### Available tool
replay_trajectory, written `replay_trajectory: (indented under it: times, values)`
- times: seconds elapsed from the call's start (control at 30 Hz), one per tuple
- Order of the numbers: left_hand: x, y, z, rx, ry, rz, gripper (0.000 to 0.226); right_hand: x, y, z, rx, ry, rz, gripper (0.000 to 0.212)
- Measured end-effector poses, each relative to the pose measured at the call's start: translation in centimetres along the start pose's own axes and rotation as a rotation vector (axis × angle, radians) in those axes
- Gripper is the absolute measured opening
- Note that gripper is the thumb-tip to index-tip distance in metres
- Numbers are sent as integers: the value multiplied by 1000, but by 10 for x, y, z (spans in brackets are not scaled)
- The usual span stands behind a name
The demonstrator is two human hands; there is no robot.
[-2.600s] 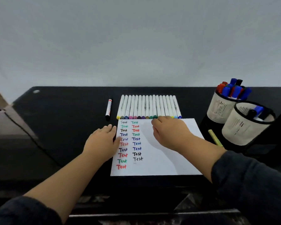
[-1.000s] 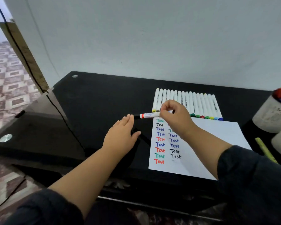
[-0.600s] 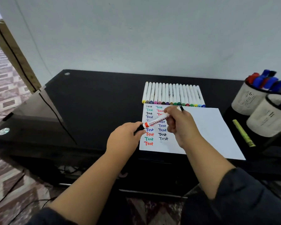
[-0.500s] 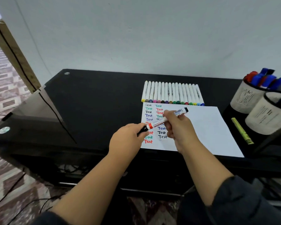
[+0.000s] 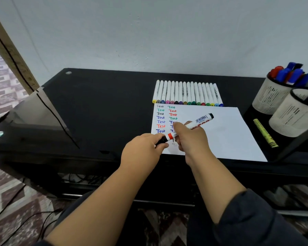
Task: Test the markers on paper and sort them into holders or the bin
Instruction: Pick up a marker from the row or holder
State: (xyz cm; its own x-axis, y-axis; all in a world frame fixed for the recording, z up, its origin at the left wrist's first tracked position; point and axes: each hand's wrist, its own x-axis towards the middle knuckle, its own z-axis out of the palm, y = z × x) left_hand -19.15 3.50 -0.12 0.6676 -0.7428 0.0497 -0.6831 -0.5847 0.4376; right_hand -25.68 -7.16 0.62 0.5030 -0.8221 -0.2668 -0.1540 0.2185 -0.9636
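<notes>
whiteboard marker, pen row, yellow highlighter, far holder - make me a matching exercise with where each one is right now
Things:
1. whiteboard marker
2. row of white pens
3. yellow highlighter
4. far holder

Places:
A. lying on the black tray in front of the mesh holders
B. lined up on the table just beyond the paper's far edge
C. standing at the right edge, full of red and blue markers
D. held above the paper, right hand gripping the barrel, left hand pinching the black cap

Pairs: 1-D, 2-B, 3-A, 4-C
</notes>
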Motion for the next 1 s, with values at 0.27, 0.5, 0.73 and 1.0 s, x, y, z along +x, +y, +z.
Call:
replay_trajectory:
  times: [0.27, 0.5, 0.73, 1.0]
  values:
    - [1, 5, -6, -280, -186, -95, 37, 3, -4, -5, 34, -27, -5, 35]
    - [-3, -1, -9, -558, -269, -159, 17, 5, -4, -7, 6, -118, 16, 36]
    - [-5, -2, -14, -732, -346, -246, 16, 5, -3, -6, 13, -148, 5, 36]
    - [-8, 11, -9, -173, -186, -102, 32, 13, 3, 2, 89, -70, 62, 33]
